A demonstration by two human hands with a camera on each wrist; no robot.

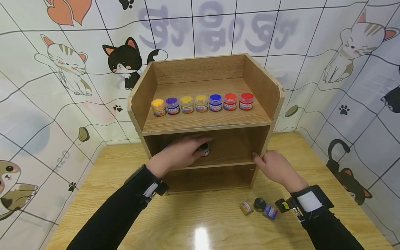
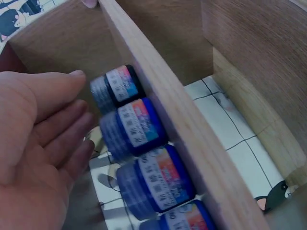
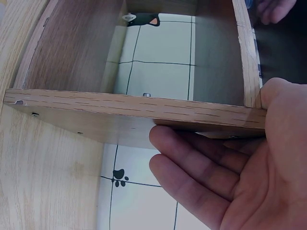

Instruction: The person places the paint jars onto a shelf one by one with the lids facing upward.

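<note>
A wooden shelf unit (image 1: 206,130) with three levels stands on the table. My left hand (image 1: 182,151) reaches into the middle level, beside a dark-lidded paint jar (image 1: 204,148). In the left wrist view its fingers are loosely bent next to that dark jar (image 2: 123,85), with a gap between. Several blue paint jars (image 2: 156,179) stand in a row with it along the shelf board; in the head view my left hand mostly hides them. My right hand (image 1: 278,167) grips the unit's right side panel (image 3: 124,106), thumb at the front edge by the middle board, fingers along the outer face.
On the top level stands a row of yellow, purple, blue and red paint jars (image 1: 215,102). A yellowish jar (image 1: 247,207), a black-lidded jar (image 1: 259,205) and a blue jar (image 1: 270,211) lie together on the table (image 1: 150,225), near the right wrist. A cat-patterned wall covering (image 1: 93,114) rises behind.
</note>
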